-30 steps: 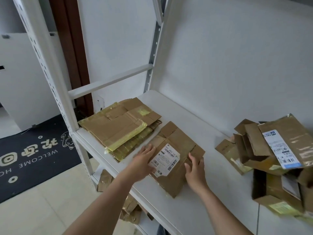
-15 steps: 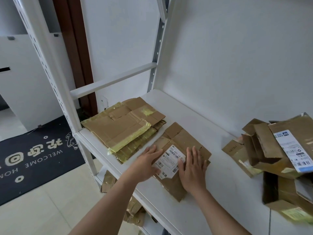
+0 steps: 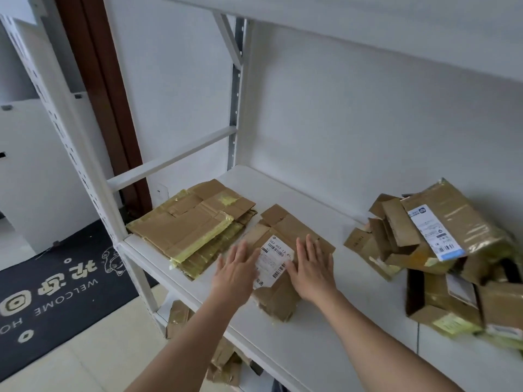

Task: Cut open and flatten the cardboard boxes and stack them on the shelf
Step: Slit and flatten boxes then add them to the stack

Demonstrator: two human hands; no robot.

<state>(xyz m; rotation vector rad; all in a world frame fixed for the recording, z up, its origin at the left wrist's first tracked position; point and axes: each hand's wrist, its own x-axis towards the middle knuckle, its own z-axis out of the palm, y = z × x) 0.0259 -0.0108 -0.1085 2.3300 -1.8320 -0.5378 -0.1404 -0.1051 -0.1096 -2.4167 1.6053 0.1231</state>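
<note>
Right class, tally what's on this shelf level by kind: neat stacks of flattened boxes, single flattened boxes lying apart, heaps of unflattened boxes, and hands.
Stack: 1
Single flat box: 1
Heap: 1
Hands: 2, left hand and right hand
Total: 5

Flattened cardboard box point(image 3: 285, 250), brown, white barcode label point(image 3: 274, 261) face up, lies flat on the white shelf point(image 3: 325, 329) near its front edge, flaps splayed. Just left of it, a stack of flattened boxes point(image 3: 192, 230) with yellowish tape sits at the shelf's left front corner, edges roughly aligned. Well right of the flattened box, a jumbled pile of unflattened boxes point(image 3: 441, 250), flaps open, one with a white and blue label, topmost tilted.
</note>
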